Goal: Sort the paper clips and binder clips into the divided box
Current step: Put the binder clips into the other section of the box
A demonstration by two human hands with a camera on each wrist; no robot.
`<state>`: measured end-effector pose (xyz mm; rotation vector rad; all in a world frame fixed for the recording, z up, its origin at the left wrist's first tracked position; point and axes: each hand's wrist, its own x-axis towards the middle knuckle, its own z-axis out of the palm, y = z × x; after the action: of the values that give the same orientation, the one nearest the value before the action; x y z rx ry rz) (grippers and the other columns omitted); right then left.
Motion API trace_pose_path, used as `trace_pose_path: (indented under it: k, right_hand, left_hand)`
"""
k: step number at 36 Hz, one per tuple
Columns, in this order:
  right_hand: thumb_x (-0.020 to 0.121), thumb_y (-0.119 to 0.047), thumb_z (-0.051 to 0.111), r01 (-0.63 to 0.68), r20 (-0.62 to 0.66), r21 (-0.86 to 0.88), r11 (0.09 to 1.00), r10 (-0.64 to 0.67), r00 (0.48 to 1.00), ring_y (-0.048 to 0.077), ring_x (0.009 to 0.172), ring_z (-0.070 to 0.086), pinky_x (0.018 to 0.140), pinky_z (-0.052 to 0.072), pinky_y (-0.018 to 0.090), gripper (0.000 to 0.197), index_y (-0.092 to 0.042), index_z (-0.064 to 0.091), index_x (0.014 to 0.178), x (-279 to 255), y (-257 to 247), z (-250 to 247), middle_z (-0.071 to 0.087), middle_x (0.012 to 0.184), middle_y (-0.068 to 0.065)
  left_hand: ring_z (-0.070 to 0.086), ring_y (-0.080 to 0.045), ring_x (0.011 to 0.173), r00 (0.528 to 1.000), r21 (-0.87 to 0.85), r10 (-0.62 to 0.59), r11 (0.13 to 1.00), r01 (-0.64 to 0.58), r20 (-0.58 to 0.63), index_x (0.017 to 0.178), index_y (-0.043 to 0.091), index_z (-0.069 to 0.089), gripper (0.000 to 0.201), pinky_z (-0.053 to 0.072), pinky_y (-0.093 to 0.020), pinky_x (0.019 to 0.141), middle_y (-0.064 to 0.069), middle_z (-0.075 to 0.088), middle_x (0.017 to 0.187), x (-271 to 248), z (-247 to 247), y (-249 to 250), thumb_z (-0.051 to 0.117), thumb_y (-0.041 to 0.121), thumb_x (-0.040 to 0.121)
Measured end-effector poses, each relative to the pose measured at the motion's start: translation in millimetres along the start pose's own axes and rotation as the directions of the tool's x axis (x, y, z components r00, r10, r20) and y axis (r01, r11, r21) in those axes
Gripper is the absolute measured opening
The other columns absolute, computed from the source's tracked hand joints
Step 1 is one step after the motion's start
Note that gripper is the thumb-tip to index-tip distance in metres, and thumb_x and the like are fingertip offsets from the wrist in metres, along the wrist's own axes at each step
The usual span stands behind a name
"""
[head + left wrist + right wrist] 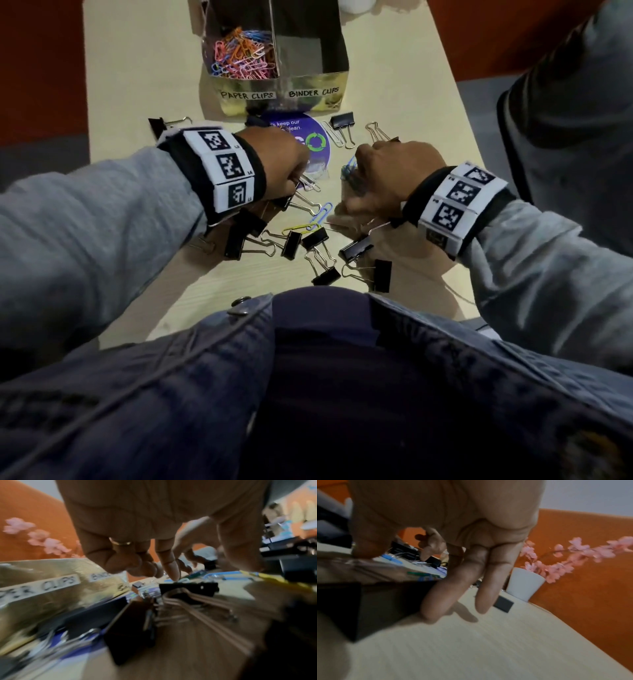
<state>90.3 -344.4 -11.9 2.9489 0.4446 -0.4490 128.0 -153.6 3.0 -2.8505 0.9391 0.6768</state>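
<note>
The gold divided box (281, 99) stands at the far middle of the table. Its left bay, labelled PAPER CLIPS, holds a heap of coloured paper clips (243, 54); the BINDER CLIPS bay (308, 51) looks dark and bare. My left hand (287, 161) hovers over a round sticker with its fingers curled down, and its index fingertip (173, 574) touches the table by a silver clip. My right hand (387, 171) pinches blue paper clips (347, 169) between thumb and index finger. Black binder clips (291, 243) lie scattered near me.
A loose blue paper clip (320, 212) and a yellow one (298, 229) lie among the binder clips. More binder clips (342, 120) sit by the box. A white pot (523, 584) of pink flowers stands at the back. Another person's grey sleeve (565, 120) is at the right.
</note>
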Motion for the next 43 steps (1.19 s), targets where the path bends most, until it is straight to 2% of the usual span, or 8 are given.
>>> trace_pose_path:
  k: [4, 7, 14, 21, 26, 30, 35, 43]
  right_hand:
    - [0.091, -0.045, 0.045, 0.051, -0.078, -0.097, 0.994, -0.059, 0.995, 0.036, 0.091, 0.063, 0.060, 0.037, 0.033, 0.046, -0.008, 0.047, 0.119, 0, -15, 11, 0.059, 0.111, 0.012]
    - [0.092, -0.039, 0.050, 0.009, -0.056, -0.057, 0.998, -0.012, 0.998, 0.036, 0.092, 0.063, 0.060, 0.040, 0.034, 0.039, -0.009, 0.047, 0.117, 8, -9, 15, 0.060, 0.109, 0.011]
    - [0.084, -0.047, 0.059, -0.072, 0.020, 0.176, 0.982, 0.069, 0.997, 0.032, 0.094, 0.060, 0.067, 0.038, 0.030, 0.031, -0.021, 0.062, 0.101, 4, 11, 3, 0.066, 0.101, 0.008]
    - [0.076, -0.043, 0.070, -0.128, 0.035, 0.447, 0.885, 0.126, 0.991, 0.021, 0.094, 0.063, 0.070, 0.044, 0.027, 0.026, -0.027, 0.073, 0.096, -13, 23, -4, 0.070, 0.104, -0.005]
    - [0.067, -0.067, 0.063, -0.150, 0.005, 0.154, 0.977, 0.151, 0.988, 0.029, 0.100, 0.061, 0.072, 0.044, 0.032, 0.064, -0.020, 0.061, 0.110, -8, 13, 2, 0.063, 0.115, 0.004]
    - [0.089, -0.044, 0.051, -0.138, -0.039, 0.057, 0.989, 0.140, 0.989, 0.035, 0.095, 0.062, 0.067, 0.039, 0.034, 0.038, -0.013, 0.055, 0.112, 3, 7, 8, 0.061, 0.110, 0.011]
    - [0.086, -0.029, 0.058, -0.133, 0.065, 0.093, 0.987, 0.127, 0.990, 0.036, 0.100, 0.061, 0.075, 0.043, 0.034, 0.026, -0.022, 0.062, 0.111, 21, 12, -3, 0.063, 0.112, 0.014]
    - [0.090, -0.034, 0.056, -0.051, 0.062, 0.094, 0.994, 0.046, 0.997, 0.034, 0.107, 0.058, 0.078, 0.045, 0.036, 0.048, -0.030, 0.041, 0.135, 31, 7, -11, 0.058, 0.121, 0.011]
  left_hand:
    - [0.051, -0.025, 0.104, 0.996, 0.033, 0.069, 0.997, -0.068, -0.051, 0.103, 0.024, 0.053, 0.050, 0.039, -0.032, 0.069, -0.001, 0.048, 0.109, -10, 3, 5, 0.073, 0.052, 0.067]
    - [0.046, -0.025, 0.109, 0.996, 0.091, 0.093, 0.992, -0.091, -0.013, 0.107, 0.023, 0.050, 0.063, 0.043, -0.035, 0.075, -0.002, 0.044, 0.114, -8, 4, 14, 0.075, 0.058, 0.061]
    - [0.048, -0.030, 0.111, 0.997, 0.189, 0.074, 0.979, -0.070, -0.013, 0.114, 0.019, 0.050, 0.070, 0.043, -0.040, 0.077, -0.007, 0.047, 0.115, 10, 0, 37, 0.066, 0.065, 0.064]
    - [0.054, -0.030, 0.110, 0.995, 0.211, 0.003, 0.977, 0.017, -0.096, 0.117, 0.015, 0.059, 0.048, 0.043, -0.038, 0.079, -0.008, 0.057, 0.117, 35, -5, 50, 0.052, 0.052, 0.086]
    - [0.059, -0.031, 0.102, 0.993, 0.070, -0.038, 0.997, 0.045, -0.109, 0.110, 0.012, 0.061, 0.045, 0.040, -0.035, 0.071, -0.012, 0.061, 0.110, 40, -17, 36, 0.044, 0.050, 0.093]
    - [0.058, -0.028, 0.092, 0.990, -0.068, -0.110, 0.992, 0.103, -0.093, 0.099, 0.013, 0.063, 0.029, 0.047, -0.037, 0.078, -0.009, 0.061, 0.104, 33, -28, 1, 0.052, 0.039, 0.091]
    - [0.055, -0.027, 0.099, 0.994, -0.074, -0.107, 0.992, 0.105, -0.019, 0.117, 0.019, 0.059, 0.034, 0.042, -0.032, 0.077, -0.006, 0.057, 0.107, 19, -30, -27, 0.064, 0.031, 0.085]
    - [0.051, -0.029, 0.111, 0.998, -0.063, -0.069, 0.996, 0.068, -0.012, 0.126, 0.027, 0.050, 0.046, 0.042, -0.033, 0.084, -0.009, 0.050, 0.122, 3, -5, -24, 0.063, 0.042, 0.084]
